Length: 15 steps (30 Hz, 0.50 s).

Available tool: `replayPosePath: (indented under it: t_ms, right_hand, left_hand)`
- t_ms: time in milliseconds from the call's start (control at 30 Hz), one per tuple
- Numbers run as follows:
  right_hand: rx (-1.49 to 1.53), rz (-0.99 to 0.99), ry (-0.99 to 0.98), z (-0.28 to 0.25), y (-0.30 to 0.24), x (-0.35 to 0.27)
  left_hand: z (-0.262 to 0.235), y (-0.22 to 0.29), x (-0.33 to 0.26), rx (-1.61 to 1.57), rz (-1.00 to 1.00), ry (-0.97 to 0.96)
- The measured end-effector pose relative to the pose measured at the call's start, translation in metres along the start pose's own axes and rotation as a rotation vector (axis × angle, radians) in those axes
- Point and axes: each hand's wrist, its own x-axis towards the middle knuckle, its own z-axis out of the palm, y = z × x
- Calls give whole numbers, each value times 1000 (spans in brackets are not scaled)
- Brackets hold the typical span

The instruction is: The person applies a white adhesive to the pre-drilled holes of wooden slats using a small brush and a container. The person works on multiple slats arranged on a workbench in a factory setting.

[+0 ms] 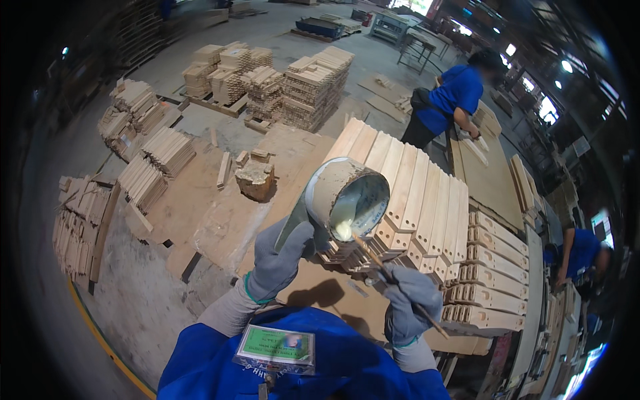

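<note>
Left hand (277, 260) grips cup (327, 190), right hand (411, 303) pinches stick (369, 252); overtilting could spill paste (344, 230) past the cup's rim.

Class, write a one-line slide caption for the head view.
Gloved left hand holds a tilted cup, gloved right hand a thin stick reaching into it, near stacked wooden pieces.

Lamps (567, 66) glare at upper right; edges bend toward the dark rim.

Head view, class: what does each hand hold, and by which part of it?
The left hand holds the round cup by the strip-like handle at its side; the right hand holds the thin stick around its middle.
</note>
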Motion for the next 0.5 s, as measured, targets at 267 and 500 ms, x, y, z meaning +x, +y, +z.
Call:
replayPosePath:
  t_ms: [267, 500]
  right_hand:
    - [56, 16, -40, 31, 14, 0]
    - [180, 96, -4, 62, 9, 2]
  left_hand:
    - [-33, -2, 1, 96, 20, -33]
    - [-63, -14, 7, 259, 76, 39]
